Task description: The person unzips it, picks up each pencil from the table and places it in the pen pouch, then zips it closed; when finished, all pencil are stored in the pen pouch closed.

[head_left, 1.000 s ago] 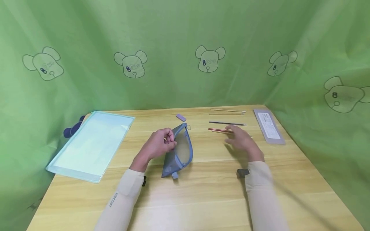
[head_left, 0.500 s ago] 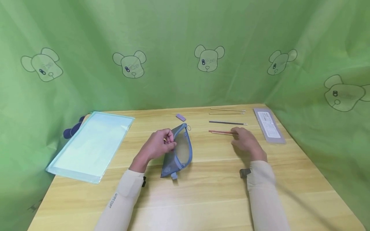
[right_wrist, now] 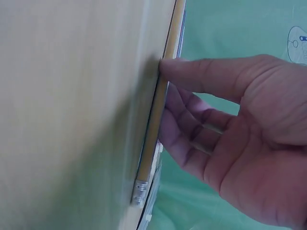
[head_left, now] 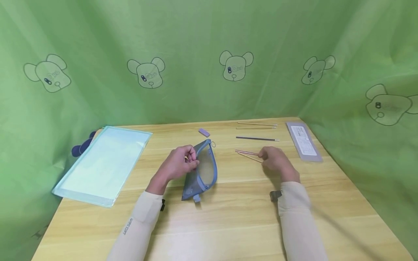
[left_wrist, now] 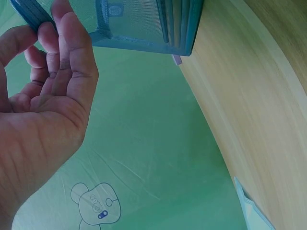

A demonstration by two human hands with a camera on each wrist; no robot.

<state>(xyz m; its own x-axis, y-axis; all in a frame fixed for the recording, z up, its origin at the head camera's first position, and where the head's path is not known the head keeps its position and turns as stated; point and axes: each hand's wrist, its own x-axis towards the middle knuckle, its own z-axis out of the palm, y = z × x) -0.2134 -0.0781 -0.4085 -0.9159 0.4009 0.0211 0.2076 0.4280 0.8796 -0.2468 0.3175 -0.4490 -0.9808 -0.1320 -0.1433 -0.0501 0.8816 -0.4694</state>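
1. Nearest, the blue mesh pouch (head_left: pixel 193 188) is stood on its edge on the tabletop (head_left: pixel 202 224), its mouth gaping towards the right. Its rim is pinched between thumb and fingers by the left hand (head_left: pixel 177 163); a light pull is best applied there, so that the mouth is held wide without the pouch being tipped.

2. Just beyond and to the right, the yellow pencil (head_left: pixel 250 157) appears to be caught between the thumb and curled fingers of the right hand (head_left: pixel 277 161); how firmly cannot be told. In the right wrist view its metal ferrule is seen clear of the fingers. A thumb pressed squarely against the shaft should be preferred, lest the pencil be rolled away.

3. Close alongside, the red pencil (head_left: pixel 247 152) is angled apart from the yellow one, its end hidden by the right hand. If both are to be lifted together, their shafts should first be brought parallel.

4. Farther back, the dark pencil (head_left: pixel 256 138) and two pale pencils (head_left: pixel 256 128) are laid roughly crosswise. They should be left undisturbed by the knuckles, as should the purple block (head_left: pixel 204 132) behind the pouch.
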